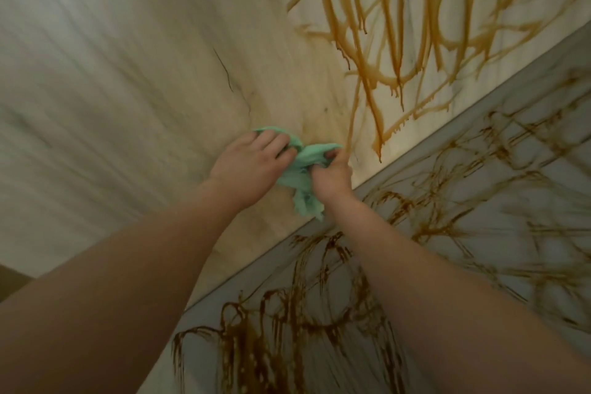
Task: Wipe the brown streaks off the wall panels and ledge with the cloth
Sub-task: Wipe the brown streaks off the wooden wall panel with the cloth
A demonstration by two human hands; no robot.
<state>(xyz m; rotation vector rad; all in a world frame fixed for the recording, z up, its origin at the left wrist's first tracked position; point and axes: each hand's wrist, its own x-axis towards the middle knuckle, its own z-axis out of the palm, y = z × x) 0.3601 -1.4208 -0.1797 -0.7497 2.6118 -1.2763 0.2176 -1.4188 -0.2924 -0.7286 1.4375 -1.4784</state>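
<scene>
The left panel (pixel 128 73) looks smeared but mostly free of streaks. Low against it, the left hand (pixel 252 163) grips one end of the green cloth (pixel 295 174) and the right hand (pixel 331 174) pinches the other. Brown streaks (pixel 327 9) cover the right panel (pixel 425 96) and the ledge (pixel 499 201) below.

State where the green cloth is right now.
Head view, near centre: the green cloth is bunched against the wall panel, held between the left hand and right hand, just above the ledge.
</scene>
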